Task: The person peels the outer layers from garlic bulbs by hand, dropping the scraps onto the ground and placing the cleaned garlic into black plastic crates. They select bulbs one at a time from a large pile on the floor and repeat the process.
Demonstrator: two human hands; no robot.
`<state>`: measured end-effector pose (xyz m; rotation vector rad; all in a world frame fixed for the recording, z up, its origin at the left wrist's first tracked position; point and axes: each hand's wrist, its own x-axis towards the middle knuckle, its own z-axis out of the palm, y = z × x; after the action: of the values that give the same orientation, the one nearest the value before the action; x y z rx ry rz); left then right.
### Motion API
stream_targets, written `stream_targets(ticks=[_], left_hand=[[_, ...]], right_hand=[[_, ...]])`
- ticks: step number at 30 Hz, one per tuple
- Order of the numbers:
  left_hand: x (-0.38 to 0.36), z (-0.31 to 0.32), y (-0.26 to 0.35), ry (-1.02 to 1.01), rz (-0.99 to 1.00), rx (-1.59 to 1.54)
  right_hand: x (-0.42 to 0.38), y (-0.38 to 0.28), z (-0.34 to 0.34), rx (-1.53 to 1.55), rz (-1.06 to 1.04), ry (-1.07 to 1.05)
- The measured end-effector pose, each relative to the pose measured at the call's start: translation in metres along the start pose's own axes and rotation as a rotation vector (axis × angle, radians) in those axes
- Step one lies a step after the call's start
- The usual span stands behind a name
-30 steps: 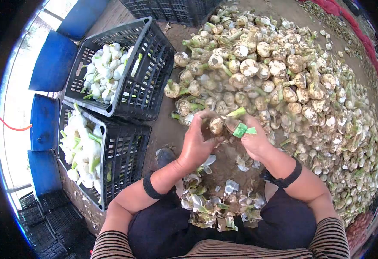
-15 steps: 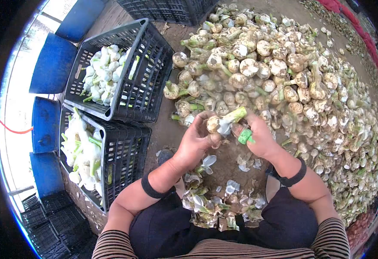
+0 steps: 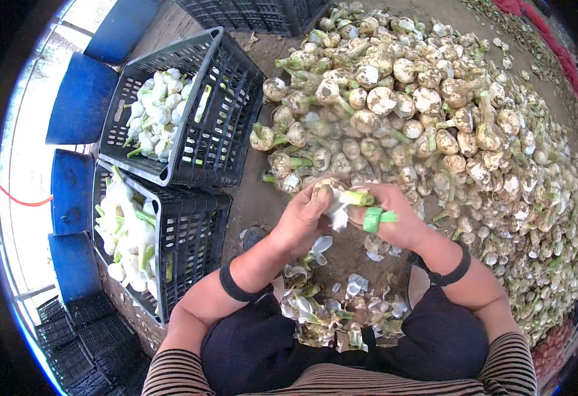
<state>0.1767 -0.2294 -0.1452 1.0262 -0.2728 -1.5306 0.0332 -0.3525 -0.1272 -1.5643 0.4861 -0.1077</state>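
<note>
Between my hands is a garlic bulb (image 3: 339, 198) with a short yellow-green stem, and a flap of white skin hangs below it. My left hand (image 3: 301, 223) is closed around the bulb, thumb on top. Closed at the stem side, my right hand (image 3: 398, 216) pinches the bulb's loose skin; its fingertips are partly hidden. Green tape (image 3: 372, 220) wraps a finger of this hand. Just beyond lies a big heap of garlic bulbs (image 3: 427, 102), soil-stained, with stubby stems. Peeled skins (image 3: 358, 285) litter the ground between my feet.
On the left, two black crates (image 3: 200, 142) hold whiter garlic bulbs (image 3: 160, 115). Another black crate (image 3: 256, 14) stands at the top. Blue barrel-like containers (image 3: 81, 99) line the far left, with stacked black crates (image 3: 91, 343) below them. Red cloth (image 3: 563, 53) edges the heap.
The bulb has turned in my left hand, whose thumb has come over the top. My right fingers have closed in on the stem side, and white skin now hangs lower.
</note>
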Motion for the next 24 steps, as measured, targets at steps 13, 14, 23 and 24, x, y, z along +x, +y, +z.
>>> stream_targets(ticks=[13, 14, 23, 24], left_hand=[[-0.016, -0.014, 0.007, -0.140, -0.090, -0.114], [-0.017, -0.016, 0.005, -0.105, -0.059, -0.150], [-0.021, 0.010, 0.002, -0.084, -0.083, -0.063], [-0.020, 0.013, 0.005, -0.099, -0.073, -0.063]], right_hand=[[-0.011, 0.019, -0.054, 0.520, -0.142, -0.418], [-0.021, 0.014, -0.042, -0.008, -0.098, -0.407], [-0.014, -0.026, 0.008, -0.311, -0.215, 0.280], [-0.012, -0.022, 0.008, -0.352, -0.264, 0.268]])
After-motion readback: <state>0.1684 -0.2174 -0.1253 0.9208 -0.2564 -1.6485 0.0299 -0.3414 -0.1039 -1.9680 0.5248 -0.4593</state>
